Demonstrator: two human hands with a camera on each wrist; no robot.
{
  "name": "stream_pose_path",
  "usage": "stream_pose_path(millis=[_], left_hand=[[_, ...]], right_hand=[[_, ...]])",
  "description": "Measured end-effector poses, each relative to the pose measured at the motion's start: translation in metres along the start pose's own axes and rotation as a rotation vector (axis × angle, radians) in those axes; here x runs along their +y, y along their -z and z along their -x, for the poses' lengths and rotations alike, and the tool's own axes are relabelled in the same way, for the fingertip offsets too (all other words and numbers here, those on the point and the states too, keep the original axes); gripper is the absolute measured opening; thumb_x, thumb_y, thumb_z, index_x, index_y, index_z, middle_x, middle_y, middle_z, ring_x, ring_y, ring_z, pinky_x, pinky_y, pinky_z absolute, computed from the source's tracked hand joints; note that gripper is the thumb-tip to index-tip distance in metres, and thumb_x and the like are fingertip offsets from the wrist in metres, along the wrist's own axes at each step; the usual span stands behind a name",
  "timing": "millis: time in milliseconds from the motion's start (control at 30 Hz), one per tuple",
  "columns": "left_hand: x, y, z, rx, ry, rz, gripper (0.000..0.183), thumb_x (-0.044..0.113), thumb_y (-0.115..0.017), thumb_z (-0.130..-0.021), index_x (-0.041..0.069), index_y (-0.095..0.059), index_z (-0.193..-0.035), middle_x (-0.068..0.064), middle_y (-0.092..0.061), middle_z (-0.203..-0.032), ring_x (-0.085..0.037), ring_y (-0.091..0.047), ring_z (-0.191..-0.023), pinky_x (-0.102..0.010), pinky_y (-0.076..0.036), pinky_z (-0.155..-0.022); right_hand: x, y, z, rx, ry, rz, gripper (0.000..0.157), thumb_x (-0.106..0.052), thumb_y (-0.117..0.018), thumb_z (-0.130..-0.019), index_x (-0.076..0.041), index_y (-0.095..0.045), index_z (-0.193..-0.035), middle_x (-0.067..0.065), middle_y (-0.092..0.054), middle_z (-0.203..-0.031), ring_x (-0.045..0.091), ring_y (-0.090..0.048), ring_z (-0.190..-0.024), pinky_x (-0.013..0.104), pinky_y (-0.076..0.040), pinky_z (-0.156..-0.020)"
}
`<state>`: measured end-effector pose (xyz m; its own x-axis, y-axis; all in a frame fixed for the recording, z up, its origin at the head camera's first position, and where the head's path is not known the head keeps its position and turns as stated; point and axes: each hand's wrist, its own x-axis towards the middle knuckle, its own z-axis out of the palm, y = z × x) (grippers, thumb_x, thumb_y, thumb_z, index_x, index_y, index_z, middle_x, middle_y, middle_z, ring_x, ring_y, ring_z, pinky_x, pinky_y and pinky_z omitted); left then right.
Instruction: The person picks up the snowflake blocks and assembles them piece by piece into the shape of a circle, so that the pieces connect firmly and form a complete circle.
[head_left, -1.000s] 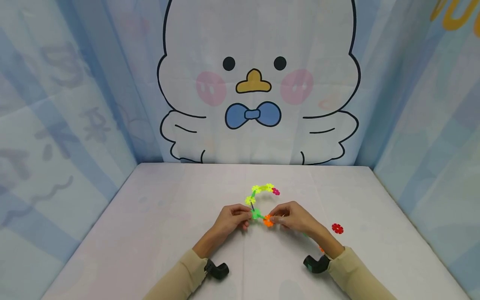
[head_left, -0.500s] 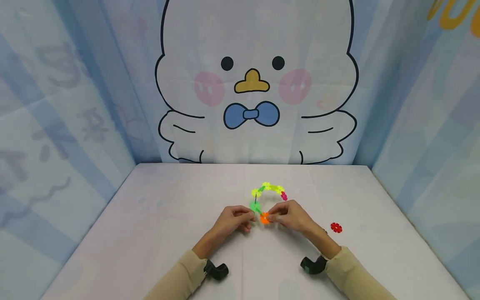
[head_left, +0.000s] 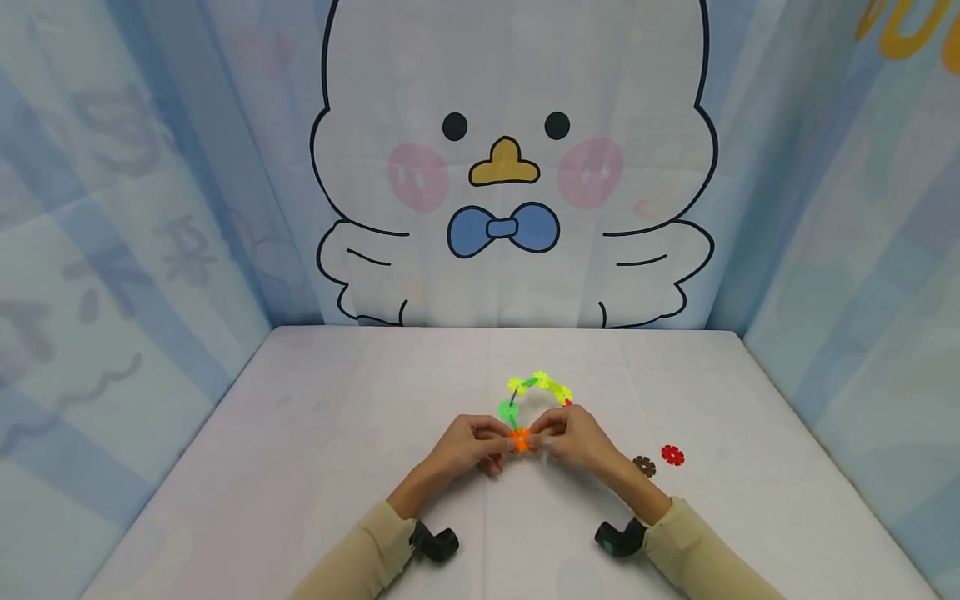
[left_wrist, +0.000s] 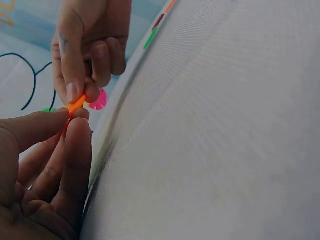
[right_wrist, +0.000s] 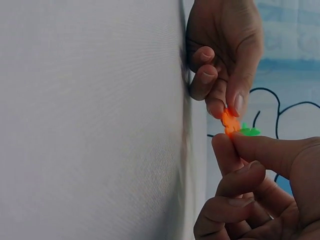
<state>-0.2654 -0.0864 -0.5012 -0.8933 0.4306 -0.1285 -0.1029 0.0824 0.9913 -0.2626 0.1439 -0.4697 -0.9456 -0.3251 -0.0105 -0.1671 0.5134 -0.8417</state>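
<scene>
An orange snowflake-shaped building disc (head_left: 521,439) stands between my two hands at the middle of the table. My left hand (head_left: 467,446) pinches its left side between thumb and fingers, and my right hand (head_left: 577,439) pinches the opposite side. Fingertips cover much of the disc; its notched edge shows in the right wrist view (right_wrist: 230,121). From it a curved chain runs away from me: a green disc (head_left: 508,412), then yellow discs (head_left: 541,380) arching to the right. At the chain's far end a pink disc (left_wrist: 98,99) is partly hidden behind my right hand.
A red disc (head_left: 672,455) and a brown disc (head_left: 644,467) lie on the white table (head_left: 337,467) beside my right forearm. The left wrist view also shows a loose green disc (left_wrist: 150,38) on the tabletop. A printed curtain (head_left: 510,292) hangs behind the table.
My left hand has shifted from the green disc to the orange one. The chain has turned, its pink end swinging right and towards me. The brown disc has come out from behind my right forearm.
</scene>
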Motion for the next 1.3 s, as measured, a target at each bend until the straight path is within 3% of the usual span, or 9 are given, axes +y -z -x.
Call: stream_pose_path(millis=[433, 667, 967, 1300], left_hand=[[0.0, 0.001, 0.0, 0.025, 0.003, -0.018, 0.02, 0.008, -0.077, -0.095, -0.003, -0.075, -0.111, 0.001, -0.073, -0.071, -0.008, -0.065, -0.057, -0.023, -0.058, -0.059], [0.0, 0.001, 0.0, 0.044, 0.002, 0.003, 0.021, 0.007, -0.078, -0.093, -0.004, -0.074, -0.111, 0.0, -0.073, -0.071, -0.008, -0.064, -0.056, -0.022, -0.057, -0.058], [-0.002, 0.001, -0.001, 0.04, -0.003, 0.008, 0.021, 0.005, -0.078, -0.093, -0.004, -0.074, -0.112, -0.002, -0.076, -0.075, -0.009, -0.065, -0.057, -0.023, -0.058, -0.059], [-0.002, 0.002, -0.001, 0.04, -0.01, -0.002, 0.023, 0.009, -0.079, -0.093, -0.003, -0.074, -0.111, 0.0, -0.074, -0.074, -0.008, -0.065, -0.059, -0.022, -0.058, -0.06]], right_hand=[[0.001, -0.003, -0.001, -0.019, 0.048, 0.013, 0.01, -0.013, -0.08, -0.092, -0.004, -0.08, -0.097, 0.011, -0.08, -0.083, 0.011, -0.061, -0.067, 0.021, -0.047, -0.059], [0.001, 0.004, 0.001, -0.039, 0.041, 0.049, 0.015, -0.02, -0.078, -0.096, -0.007, -0.081, -0.102, 0.008, -0.079, -0.083, 0.013, -0.061, -0.062, 0.024, -0.05, -0.058], [0.012, 0.056, 0.015, -0.044, -0.062, 0.124, 0.015, -0.017, -0.073, -0.1, -0.007, -0.078, -0.11, 0.006, -0.08, -0.093, 0.019, -0.063, -0.071, 0.026, -0.053, -0.064], [0.035, 0.117, 0.046, -0.01, -0.114, 0.324, 0.02, -0.022, -0.078, -0.096, -0.007, -0.077, -0.11, 0.004, -0.075, -0.096, 0.017, -0.061, -0.077, 0.028, -0.053, -0.063]])
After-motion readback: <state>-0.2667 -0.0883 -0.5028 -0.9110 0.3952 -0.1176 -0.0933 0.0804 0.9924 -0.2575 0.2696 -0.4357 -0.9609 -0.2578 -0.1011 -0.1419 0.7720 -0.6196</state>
